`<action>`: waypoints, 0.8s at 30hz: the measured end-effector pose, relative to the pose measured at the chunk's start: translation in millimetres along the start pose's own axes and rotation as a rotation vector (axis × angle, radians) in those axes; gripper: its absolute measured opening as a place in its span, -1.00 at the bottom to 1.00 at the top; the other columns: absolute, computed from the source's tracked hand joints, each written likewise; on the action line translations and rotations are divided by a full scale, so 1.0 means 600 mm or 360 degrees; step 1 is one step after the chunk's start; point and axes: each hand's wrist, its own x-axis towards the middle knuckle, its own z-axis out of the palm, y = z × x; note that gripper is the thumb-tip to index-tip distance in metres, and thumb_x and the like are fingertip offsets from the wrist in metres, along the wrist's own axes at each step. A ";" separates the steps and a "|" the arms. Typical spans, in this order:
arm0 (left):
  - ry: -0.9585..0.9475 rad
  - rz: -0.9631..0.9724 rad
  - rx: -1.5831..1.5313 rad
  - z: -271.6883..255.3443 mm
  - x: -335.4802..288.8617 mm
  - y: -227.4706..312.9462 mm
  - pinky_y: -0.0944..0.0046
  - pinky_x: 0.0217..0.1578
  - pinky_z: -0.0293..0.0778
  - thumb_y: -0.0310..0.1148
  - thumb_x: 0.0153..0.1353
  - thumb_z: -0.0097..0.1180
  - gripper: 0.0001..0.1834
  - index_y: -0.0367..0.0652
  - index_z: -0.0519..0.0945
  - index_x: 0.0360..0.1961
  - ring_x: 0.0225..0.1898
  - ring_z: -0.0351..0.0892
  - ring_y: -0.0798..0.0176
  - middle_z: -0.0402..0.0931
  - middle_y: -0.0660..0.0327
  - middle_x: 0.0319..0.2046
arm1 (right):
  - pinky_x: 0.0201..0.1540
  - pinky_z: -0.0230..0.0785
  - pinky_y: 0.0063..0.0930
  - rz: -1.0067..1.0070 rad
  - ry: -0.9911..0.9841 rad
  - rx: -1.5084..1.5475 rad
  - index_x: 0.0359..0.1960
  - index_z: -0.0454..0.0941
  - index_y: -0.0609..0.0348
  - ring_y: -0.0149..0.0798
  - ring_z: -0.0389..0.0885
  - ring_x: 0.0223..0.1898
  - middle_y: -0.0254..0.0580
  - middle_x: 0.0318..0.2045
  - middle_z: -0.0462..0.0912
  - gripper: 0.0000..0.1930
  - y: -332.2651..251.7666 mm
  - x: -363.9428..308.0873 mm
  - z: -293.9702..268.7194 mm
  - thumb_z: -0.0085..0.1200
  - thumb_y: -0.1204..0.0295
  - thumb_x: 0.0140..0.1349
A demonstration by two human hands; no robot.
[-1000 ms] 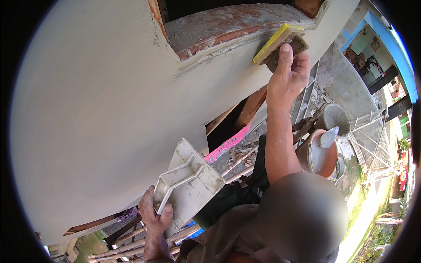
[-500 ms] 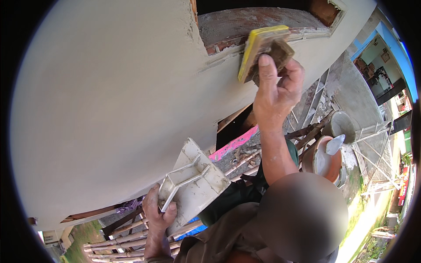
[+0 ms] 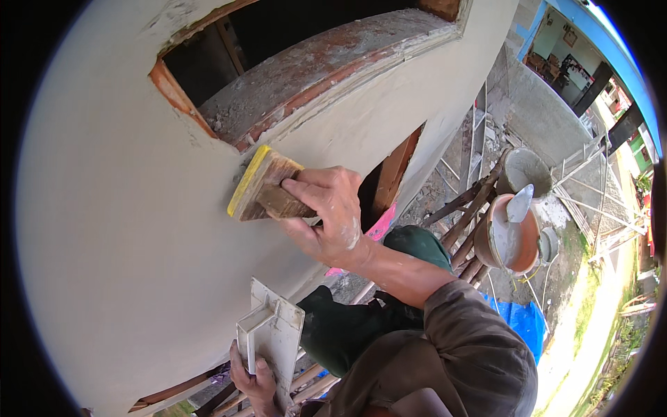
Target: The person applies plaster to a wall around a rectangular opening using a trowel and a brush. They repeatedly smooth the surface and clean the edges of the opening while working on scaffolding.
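My right hand (image 3: 330,212) is closed around the wooden grip of a sponge float (image 3: 267,191). Its yellow pad faces the pale plastered wall (image 3: 125,222) just below the corner of a window opening, and seems to touch it. Lower down, my left hand (image 3: 253,382) grips the handle of a dirty white plastic plasterer's float (image 3: 281,333), held tilted near the wall with its handle side toward me. I can make out no plaster on the side that shows.
Rough brick and mortar line the window sill (image 3: 313,76). A second opening (image 3: 396,167) lies lower right. To the right stand an orange-brown bucket (image 3: 493,240) with a trowel (image 3: 520,203) and a grey mortar bucket (image 3: 524,170). Wooden poles (image 3: 472,222) and a blue tarp (image 3: 521,323) are below.
My right hand has carried the sponge float left and down along the wall from under the sill. The white float in my left hand has dropped lower and turned. The view has shifted.
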 end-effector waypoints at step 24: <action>0.0056 -0.0506 0.0001 0.077 0.007 0.205 0.28 -0.42 0.47 0.12 0.22 0.02 -0.29 -0.35 0.42 0.10 -0.40 0.53 0.21 0.56 0.12 -0.33 | -0.24 0.44 -0.34 0.1526 0.0987 -0.0757 -0.23 0.46 0.45 -0.22 0.58 -0.35 0.05 -0.34 0.59 -0.63 0.519 0.111 -0.300 0.15 0.29 0.22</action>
